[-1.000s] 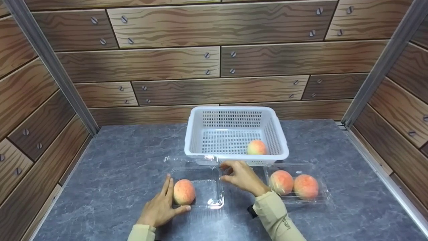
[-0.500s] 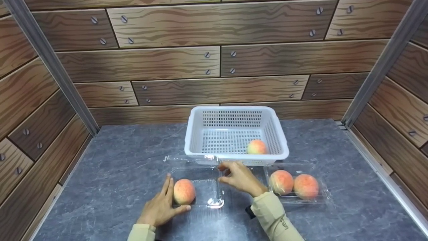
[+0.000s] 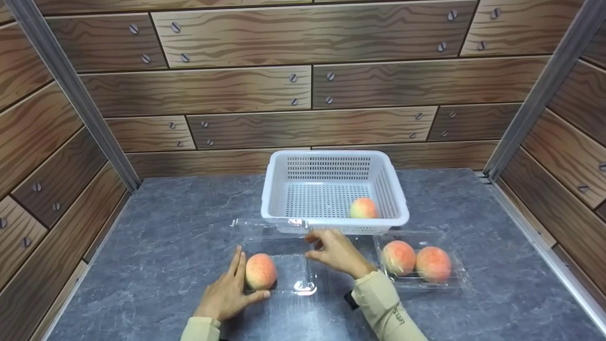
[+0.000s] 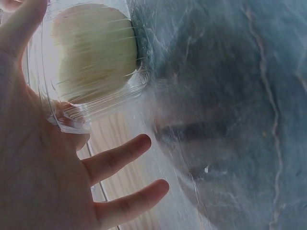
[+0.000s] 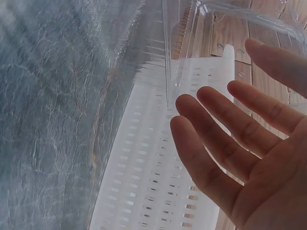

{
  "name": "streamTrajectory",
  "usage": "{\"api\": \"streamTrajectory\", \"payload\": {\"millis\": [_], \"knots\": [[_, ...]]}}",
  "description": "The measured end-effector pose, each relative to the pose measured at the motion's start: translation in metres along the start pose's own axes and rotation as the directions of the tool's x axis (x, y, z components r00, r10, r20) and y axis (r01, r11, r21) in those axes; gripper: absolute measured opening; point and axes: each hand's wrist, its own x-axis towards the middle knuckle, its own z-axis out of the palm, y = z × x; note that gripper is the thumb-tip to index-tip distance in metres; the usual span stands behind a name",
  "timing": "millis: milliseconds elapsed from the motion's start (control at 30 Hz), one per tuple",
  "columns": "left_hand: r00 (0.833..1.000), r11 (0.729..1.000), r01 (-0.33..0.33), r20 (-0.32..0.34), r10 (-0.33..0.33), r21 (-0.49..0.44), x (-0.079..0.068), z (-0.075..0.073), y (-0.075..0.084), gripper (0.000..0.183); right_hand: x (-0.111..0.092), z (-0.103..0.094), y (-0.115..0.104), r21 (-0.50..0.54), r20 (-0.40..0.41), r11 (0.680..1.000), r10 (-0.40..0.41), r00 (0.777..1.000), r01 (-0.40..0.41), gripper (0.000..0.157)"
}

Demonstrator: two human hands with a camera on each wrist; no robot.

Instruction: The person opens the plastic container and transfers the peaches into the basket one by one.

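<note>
In the head view a clear plastic clamshell box (image 3: 305, 288) lies on the table with its lid raised toward the back. A peach (image 3: 260, 271) sits in its left part. My left hand (image 3: 225, 293) rests against the box's front left corner, fingers straight along the left side and thumb along the front. The left wrist view shows the peach (image 4: 96, 57) through the plastic wall. My right hand (image 3: 338, 253) touches the right side of the box with index finger and thumb spread along it. In the right wrist view its loosely bent fingers (image 5: 189, 143) are at the clear plastic edge.
A white perforated basket (image 3: 396, 199) stands behind the box, holding one peach (image 3: 363, 208). To the right, another clear box (image 3: 421, 285) holds two peaches, (image 3: 398, 258) one beside the other. Wood-patterned walls (image 3: 303, 38) surround the grey table (image 3: 189, 208).
My right hand has shifted slightly left, and the right side of the box has shifted left with it. The left hand and the peach have stayed in place.
</note>
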Motion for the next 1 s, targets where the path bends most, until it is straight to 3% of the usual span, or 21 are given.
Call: {"api": "streamTrajectory", "payload": {"millis": [667, 1000], "knots": [[1.000, 1.000, 0.008, -0.006, -0.008, -0.010, 0.001, 0.002, 0.000, 0.115, 0.012, 0.017, -0.016, -0.061, 0.069, 0.998, -0.016, 0.997, 0.020, 0.037], [1.000, 0.998, -0.012, -0.019, 0.014, 0.066, 0.001, 0.004, 0.001, 0.113, 0.015, 0.024, -0.022, -0.073, 0.094, 0.996, -0.047, 0.994, 0.054, 0.033]]}}
